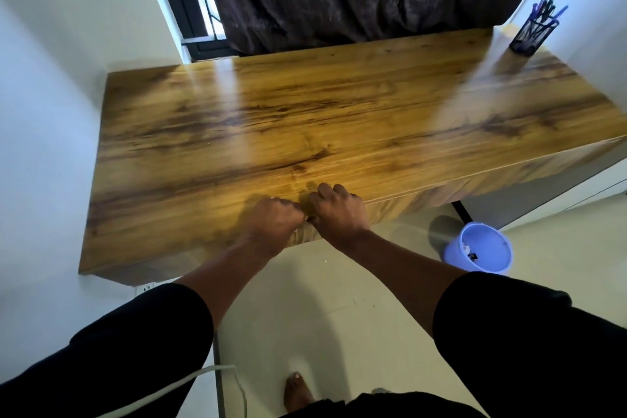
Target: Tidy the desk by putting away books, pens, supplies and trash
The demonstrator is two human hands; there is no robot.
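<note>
Both hands — left hand (274, 219) and right hand (339, 210) — sit curled at the worktop (339, 119) edge, grip contents hidden; any small scrap could drop to the floor (322, 299), missing the bin (480, 248).

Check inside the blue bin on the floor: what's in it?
The blue bin stands on the floor right of the desk. Inside, a few small scraps, white and dark, lie near the left wall. Too small to identify; the near wall hides part of the bottom.
</note>
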